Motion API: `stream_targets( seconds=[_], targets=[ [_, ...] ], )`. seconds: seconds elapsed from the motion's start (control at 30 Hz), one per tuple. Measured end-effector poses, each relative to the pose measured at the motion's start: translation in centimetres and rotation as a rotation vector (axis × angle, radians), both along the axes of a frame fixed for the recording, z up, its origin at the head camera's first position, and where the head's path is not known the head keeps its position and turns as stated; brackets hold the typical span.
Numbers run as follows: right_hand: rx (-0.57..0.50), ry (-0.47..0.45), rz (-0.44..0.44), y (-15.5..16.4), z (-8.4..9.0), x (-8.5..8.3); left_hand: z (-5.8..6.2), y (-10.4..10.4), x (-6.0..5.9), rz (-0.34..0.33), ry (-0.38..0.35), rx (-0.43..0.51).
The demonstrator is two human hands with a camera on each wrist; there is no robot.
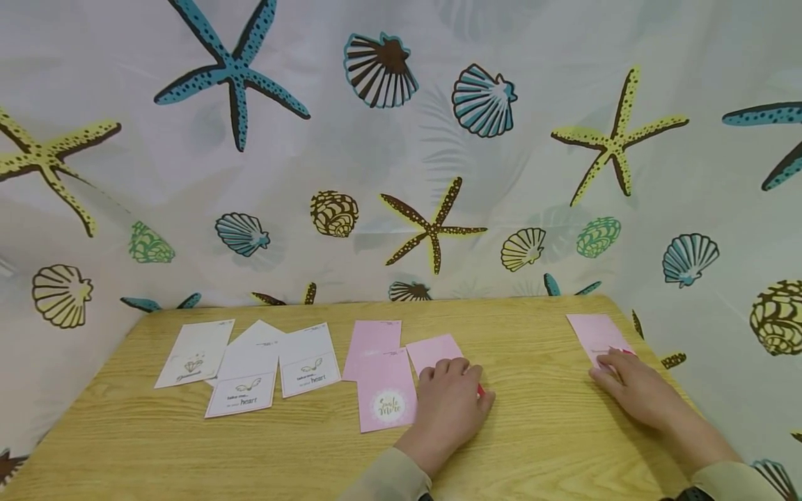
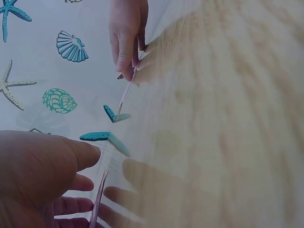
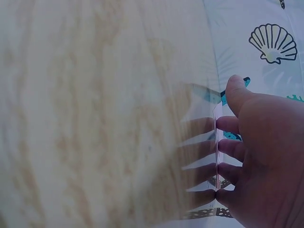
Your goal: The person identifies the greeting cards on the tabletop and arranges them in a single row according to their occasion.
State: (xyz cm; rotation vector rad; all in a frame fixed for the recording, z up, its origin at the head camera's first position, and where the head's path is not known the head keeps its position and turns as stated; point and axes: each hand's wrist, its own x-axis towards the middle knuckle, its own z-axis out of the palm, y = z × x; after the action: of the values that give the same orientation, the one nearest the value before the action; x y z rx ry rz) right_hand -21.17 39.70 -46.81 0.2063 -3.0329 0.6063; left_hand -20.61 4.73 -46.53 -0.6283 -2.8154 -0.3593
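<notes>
- Left hand (image 1: 446, 400): released, no grasp; fingers laid flat on the near part of the centre pink card (image 1: 434, 350), thumb apart from the fingers in the left wrist view.
- Right hand (image 1: 633, 386): likewise released, straight fingertips touching the far-right pink card (image 1: 594, 334), which lies near the table's right edge.
- Both cards: thin, smooth, flat rectangles; edge-on in the wrist views, reduced to narrow pink strips.
- Left of the centre card: upper pink card (image 1: 374, 339), partly covered by the "Smile More" card (image 1: 390, 374), pink with a round, scalloped white badge.
- Left group, white stock: the diamond-print card (image 1: 203, 341), then two winged-heart cards (image 1: 247, 369) (image 1: 310, 351), each with a thin-framed lower panel. White corners stick out behind the middle one; cannot tell whether from one card or more.
- Table (image 1: 532, 445): yellowish wood surface, fine streaked grain, rounded far corner; blurred in the wrist views.
- Backdrop (image 1: 545, 42): pale, lightly creased sheet printed with starfish and ribbed shells; several motifs cut off at the frame edges.
- Hidden: near portions of both touched cards. A red patch (image 1: 481, 391) shows beside the left hand, another by the right fingertips; what they belong to is unclear. Small print illegible.
- Cut off: beige sleeves (image 1: 390, 479) at the lower border.
</notes>
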Motion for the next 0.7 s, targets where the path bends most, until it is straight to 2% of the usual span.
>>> stream_targets(
  seconds=[0.43, 0.57, 0.7],
  targets=[
    [-0.009, 0.006, -0.004, 0.21, -0.19, 0.12, 0.06, 0.03, -0.04, -0.010, 0.005, 0.002],
    [-0.014, 0.008, -0.008, 0.12, -0.12, 0.18, 0.36, -0.08, -0.01, -0.004, 0.025, 0.022],
    [-0.023, 0.053, -0.011, -0.26, 0.14, 0.16, 0.89, -0.38, -0.29, 0.022, 0.036, 0.065]
  ],
)
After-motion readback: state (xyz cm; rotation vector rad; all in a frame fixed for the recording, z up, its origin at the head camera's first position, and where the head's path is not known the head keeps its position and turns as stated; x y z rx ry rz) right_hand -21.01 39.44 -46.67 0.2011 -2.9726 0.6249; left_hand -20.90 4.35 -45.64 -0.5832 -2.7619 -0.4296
